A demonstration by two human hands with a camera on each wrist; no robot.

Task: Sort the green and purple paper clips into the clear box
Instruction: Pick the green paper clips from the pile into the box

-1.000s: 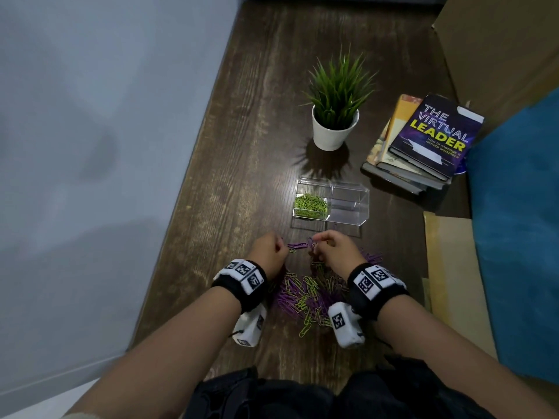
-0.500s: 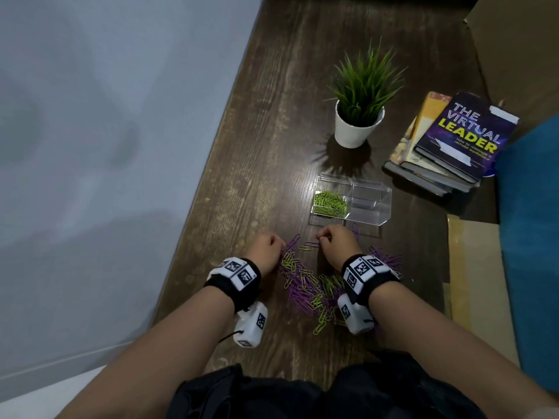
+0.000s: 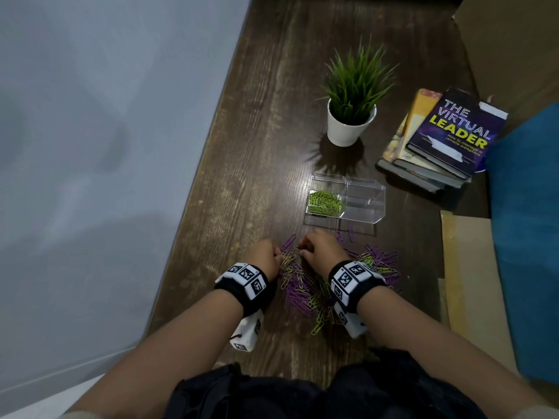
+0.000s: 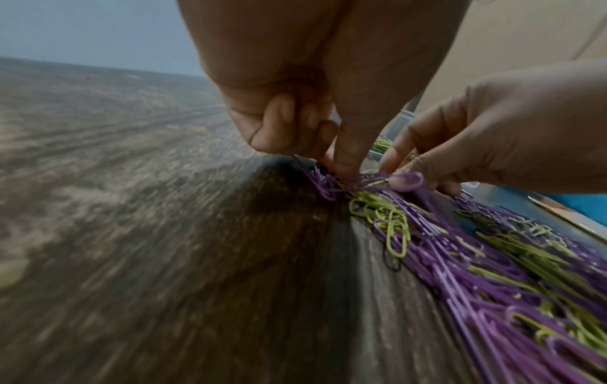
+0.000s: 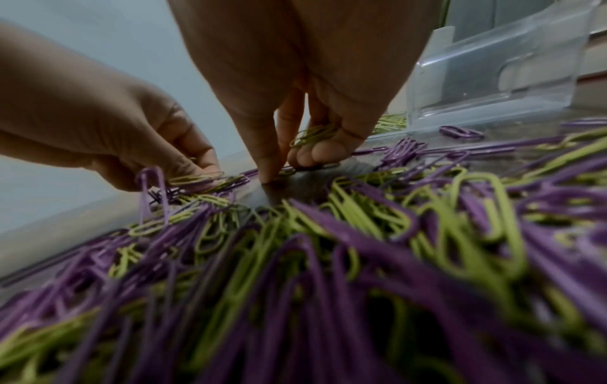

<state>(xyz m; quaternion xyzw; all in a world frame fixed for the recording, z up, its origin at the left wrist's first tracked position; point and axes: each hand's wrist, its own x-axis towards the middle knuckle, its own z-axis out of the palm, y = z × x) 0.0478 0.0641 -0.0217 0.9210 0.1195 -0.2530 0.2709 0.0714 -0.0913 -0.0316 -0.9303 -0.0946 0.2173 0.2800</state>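
A mixed pile of green and purple paper clips (image 3: pixel 305 293) lies on the dark wooden table in front of me. Beyond it stands the clear box (image 3: pixel 363 207), with green clips (image 3: pixel 323 202) in its left compartment; its right compartment looks empty. Both hands work at the pile's far edge. My left hand (image 3: pixel 273 256) has its fingers curled and pinches clips (image 4: pixel 323 181) at the pile's left edge. My right hand (image 3: pixel 304 252) keeps a few green clips (image 5: pixel 312 135) inside its curled fingers while its fingertips (image 5: pixel 267 176) press on the table.
A potted plant (image 3: pixel 352 116) stands behind the box. A stack of books (image 3: pixel 444 137) lies at the right. The table's left edge (image 3: pixel 193 225) runs along a grey wall. Cardboard (image 3: pixel 472 267) and blue fabric (image 3: pixel 526 231) border the right side.
Both hands held a purple clip between them a second ago. They have since separated and come down onto the pile's far edge. My head view has shifted left.
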